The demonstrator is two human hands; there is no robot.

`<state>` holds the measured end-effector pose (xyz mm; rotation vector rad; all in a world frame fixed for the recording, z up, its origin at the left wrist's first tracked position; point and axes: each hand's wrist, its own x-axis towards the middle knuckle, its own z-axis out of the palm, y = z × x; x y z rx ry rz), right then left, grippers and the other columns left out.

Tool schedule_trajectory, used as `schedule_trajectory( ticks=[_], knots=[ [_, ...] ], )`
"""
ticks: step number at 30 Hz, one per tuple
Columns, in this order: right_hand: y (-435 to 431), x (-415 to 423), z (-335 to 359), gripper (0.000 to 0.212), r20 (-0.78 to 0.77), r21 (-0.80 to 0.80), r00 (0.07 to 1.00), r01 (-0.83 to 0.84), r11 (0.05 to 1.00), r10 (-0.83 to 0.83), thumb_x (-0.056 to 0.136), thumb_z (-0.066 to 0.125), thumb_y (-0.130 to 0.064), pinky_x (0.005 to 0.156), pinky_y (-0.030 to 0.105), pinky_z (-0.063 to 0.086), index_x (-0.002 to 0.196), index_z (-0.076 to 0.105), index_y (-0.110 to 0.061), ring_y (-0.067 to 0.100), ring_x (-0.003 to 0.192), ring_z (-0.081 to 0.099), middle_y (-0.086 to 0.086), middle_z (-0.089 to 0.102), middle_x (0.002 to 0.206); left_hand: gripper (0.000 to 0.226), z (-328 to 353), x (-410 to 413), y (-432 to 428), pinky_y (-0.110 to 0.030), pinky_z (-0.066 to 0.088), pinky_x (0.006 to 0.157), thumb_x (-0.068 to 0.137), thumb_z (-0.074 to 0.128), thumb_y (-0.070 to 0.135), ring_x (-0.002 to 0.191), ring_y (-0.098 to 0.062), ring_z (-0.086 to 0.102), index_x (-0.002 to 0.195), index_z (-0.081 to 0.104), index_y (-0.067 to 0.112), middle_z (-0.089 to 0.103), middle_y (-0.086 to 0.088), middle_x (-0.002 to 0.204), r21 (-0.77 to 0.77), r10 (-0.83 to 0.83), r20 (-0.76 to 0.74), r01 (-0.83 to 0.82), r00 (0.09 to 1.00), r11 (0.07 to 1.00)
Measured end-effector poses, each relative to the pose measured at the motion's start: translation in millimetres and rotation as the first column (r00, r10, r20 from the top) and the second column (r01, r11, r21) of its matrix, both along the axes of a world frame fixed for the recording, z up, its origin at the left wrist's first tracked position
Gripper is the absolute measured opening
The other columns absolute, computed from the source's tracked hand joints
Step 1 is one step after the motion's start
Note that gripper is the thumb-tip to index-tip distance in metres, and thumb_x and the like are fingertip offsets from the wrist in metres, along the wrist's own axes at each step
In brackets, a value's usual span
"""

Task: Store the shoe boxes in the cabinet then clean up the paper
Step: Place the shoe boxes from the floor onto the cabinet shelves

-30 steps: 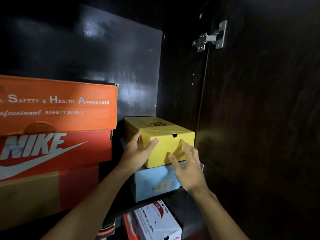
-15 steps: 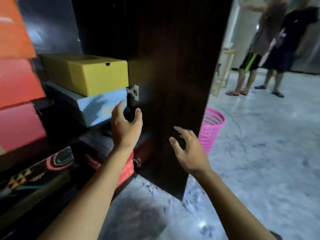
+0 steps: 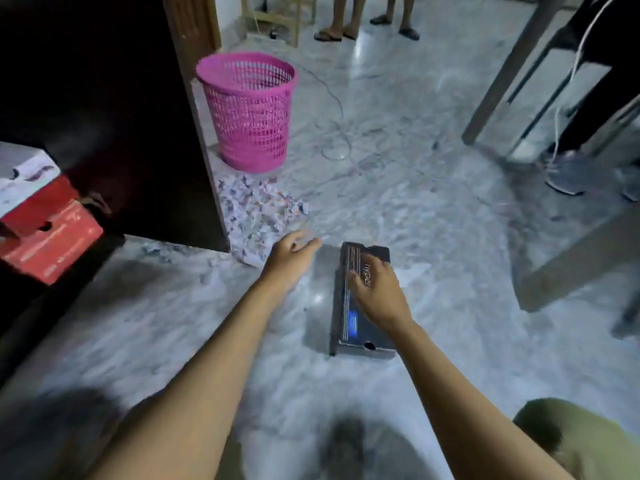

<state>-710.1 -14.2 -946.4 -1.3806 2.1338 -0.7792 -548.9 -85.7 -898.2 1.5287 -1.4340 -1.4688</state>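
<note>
Dark shoe box flat on floor, lid on, under right hand. Palm laid on lid, fingers spread, no wrap round edge seen. Left hand loose, empty, just left of box's far end. Judgement: cardboard, stiff but crushable, likely light. Lid may lift off, so take both long sides low, not lid top. Shredded paper pile just beyond left hand, pink mesh basket farther beyond. Cabinet door and red shoe box far left.
</note>
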Motion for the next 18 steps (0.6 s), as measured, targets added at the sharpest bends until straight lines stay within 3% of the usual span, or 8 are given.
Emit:
schedule_trajectory(
  ticks=[3, 5, 8, 10, 12, 13, 15, 18],
  knots=[
    [22.2, -30.0, -50.9, 0.061, 0.067, 0.131, 0.992, 0.096, 0.987, -0.105, 0.095, 0.058, -0.039, 0.111, 0.037, 0.033, 0.149, 0.040, -0.016, 0.029, 0.138, 0.037, 0.014, 0.034, 0.151, 0.048, -53.8, -41.0, 27.7, -0.029, 0.043, 0.097, 0.094, 0.059, 0.041, 0.119, -0.020, 0.056, 0.136, 0.054, 0.019, 0.056, -0.003, 0.134, 0.124, 0.005, 0.024, -0.008, 1.000, 0.992],
    [31.5, -40.8, -77.7, 0.067, 0.136, 0.223, 0.977, 0.132, 0.966, -0.165, 0.092, 0.058, -0.044, 0.115, 0.043, 0.033, 0.150, 0.038, -0.018, 0.033, 0.140, 0.035, 0.017, 0.028, 0.153, 0.067, -90.8, -53.1, 38.4, -0.038, 0.041, 0.107, 0.089, 0.052, 0.061, 0.130, -0.022, 0.049, 0.143, 0.046, 0.022, 0.049, 0.000, 0.146, 0.223, -0.037, 0.056, 0.023, 0.998, 0.975],
    [47.5, -58.3, -115.6, 0.066, 0.293, 0.252, 0.928, 0.157, 0.955, -0.229, 0.078, 0.059, -0.052, 0.106, 0.047, 0.045, 0.136, 0.049, -0.022, 0.035, 0.129, 0.050, 0.017, 0.047, 0.140, 0.112, -200.8, -65.7, 33.3, -0.047, 0.034, 0.113, 0.056, 0.040, 0.100, 0.138, -0.020, 0.042, 0.145, 0.042, 0.033, 0.041, 0.007, 0.153, 0.321, -0.092, 0.030, 0.078, 0.995, 0.944],
    [57.5, -62.2, -121.3, 0.053, 0.387, 0.229, 0.896, 0.137, 0.964, -0.219, 0.087, 0.061, -0.038, 0.097, 0.038, 0.048, 0.135, 0.047, -0.021, 0.025, 0.114, 0.059, 0.005, 0.059, 0.128, 0.092, -211.9, -70.0, 46.8, -0.045, 0.037, 0.109, 0.064, 0.041, 0.096, 0.128, -0.017, 0.051, 0.135, 0.050, 0.038, 0.053, 0.010, 0.143, 0.402, -0.118, -0.029, 0.119, 0.993, 0.908],
    [62.0, -68.7, -129.8, 0.060, 0.430, 0.241, 0.870, 0.146, 0.960, -0.240, 0.096, 0.058, -0.030, 0.092, 0.031, 0.044, 0.148, 0.034, -0.015, 0.021, 0.107, 0.058, 0.001, 0.059, 0.125, 0.059, -165.8, -73.9, 69.4, -0.038, 0.041, 0.098, 0.088, 0.037, 0.074, 0.114, -0.015, 0.057, 0.125, 0.057, 0.033, 0.062, 0.009, 0.126, 0.423, -0.150, 0.010, 0.132, 0.989, 0.897],
    [64.7, -72.4, -134.2, 0.068, 0.440, 0.257, 0.855, 0.175, 0.950, -0.276, 0.096, 0.059, -0.035, 0.093, 0.032, 0.044, 0.153, 0.028, -0.014, 0.023, 0.109, 0.058, 0.006, 0.059, 0.130, 0.054, -161.6, -74.2, 70.4, -0.036, 0.044, 0.095, 0.093, 0.035, 0.068, 0.108, -0.016, 0.060, 0.118, 0.061, 0.028, 0.065, 0.005, 0.120, 0.403, -0.156, 0.035, 0.129, 0.987, 0.906],
    [71.2, -77.6, -139.9, 0.082, 0.470, 0.282, 0.816, 0.222, 0.933, -0.336, 0.090, 0.060, -0.052, 0.103, 0.039, 0.043, 0.155, 0.023, -0.020, 0.028, 0.122, 0.055, 0.010, 0.052, 0.143, 0.054, -163.0, -67.6, 66.8, -0.033, 0.049, 0.084, 0.093, 0.035, 0.069, 0.092, -0.021, 0.064, 0.105, 0.062, 0.023, 0.068, -0.007, 0.098, 0.385, -0.104, 0.110, 0.054, 0.988, 0.921],
    [84.3, -82.5, -158.7, 0.087, 0.599, 0.349, 0.700, 0.208, 0.914, -0.389, 0.081, 0.059, -0.070, 0.104, 0.043, 0.044, 0.151, 0.030, -0.026, 0.031, 0.126, 0.055, 0.010, 0.051, 0.144, 0.075, -174.3, -53.2, 67.9, -0.034, 0.046, 0.081, 0.077, 0.038, 0.085, 0.089, -0.027, 0.063, 0.123, 0.053, 0.028, 0.065, -0.013, 0.099, 0.441, -0.090, 0.194, -0.005, 0.977, 0.897]
  ],
)
